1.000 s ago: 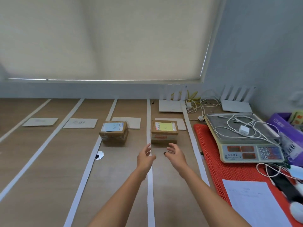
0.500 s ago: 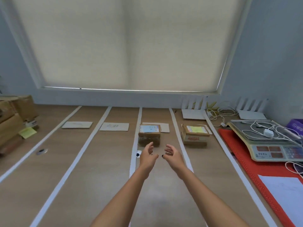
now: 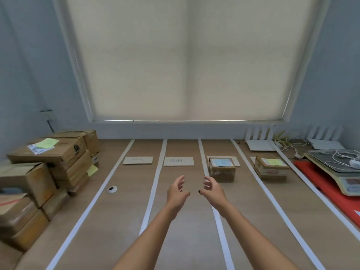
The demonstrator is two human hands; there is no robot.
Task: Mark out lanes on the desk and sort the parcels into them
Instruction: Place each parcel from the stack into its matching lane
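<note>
Two empty hands, left hand (image 3: 177,192) and right hand (image 3: 212,190), hover with fingers spread. Two sorted parcels (image 3: 222,168) sit at one o'clock; the unsorted stack (image 3: 48,164) waits at nine. Stiff taped cardboard, probably light: grip opposite side faces, not the loose sticky notes.

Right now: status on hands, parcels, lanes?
Left hand and right hand open, empty, above the desk. Two parcels placed: blue-label parcel, yellow-label parcel. Unsorted stack at left. Nothing blocking.

2 taped parcels (image 3: 222,168) (image 3: 270,168) in separate right lanes (image 3: 244,172); unsorted stack (image 3: 39,172) far left.
</note>
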